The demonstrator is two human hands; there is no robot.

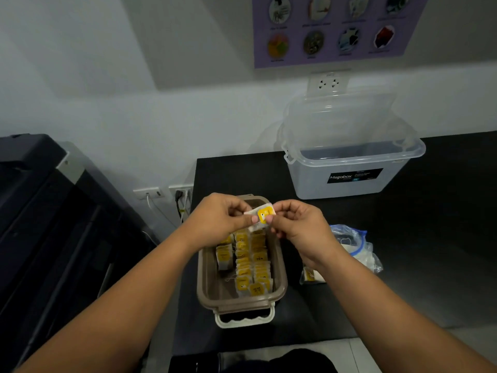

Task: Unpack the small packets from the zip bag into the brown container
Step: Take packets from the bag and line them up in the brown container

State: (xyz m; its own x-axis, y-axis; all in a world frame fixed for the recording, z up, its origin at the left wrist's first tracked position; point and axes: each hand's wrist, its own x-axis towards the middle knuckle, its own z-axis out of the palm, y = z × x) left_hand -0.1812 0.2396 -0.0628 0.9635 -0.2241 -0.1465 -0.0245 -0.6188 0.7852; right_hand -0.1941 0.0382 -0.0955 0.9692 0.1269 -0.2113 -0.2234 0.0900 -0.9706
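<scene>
A brown container (204, 275) sits on the black counter, holding several yellow-tagged tea packets (251, 267) in rows. Above its far end, my left hand (220, 219) and my right hand (298, 227) pinch one small packet (262, 215) between their fingertips, left on its left edge, right on its right edge. To the right of the container lies the clear zip bag (355, 243) with a blue seal, crumpled, partly hidden by my right forearm. One more packet (309, 275) lies on the counter beside the bag's near end.
A clear plastic storage box (352, 168) with its lid leaning up stands at the back right of the black counter (430, 238). A large dark machine (53, 224) fills the left. Wall sockets with plugs (180, 195) sit behind the container.
</scene>
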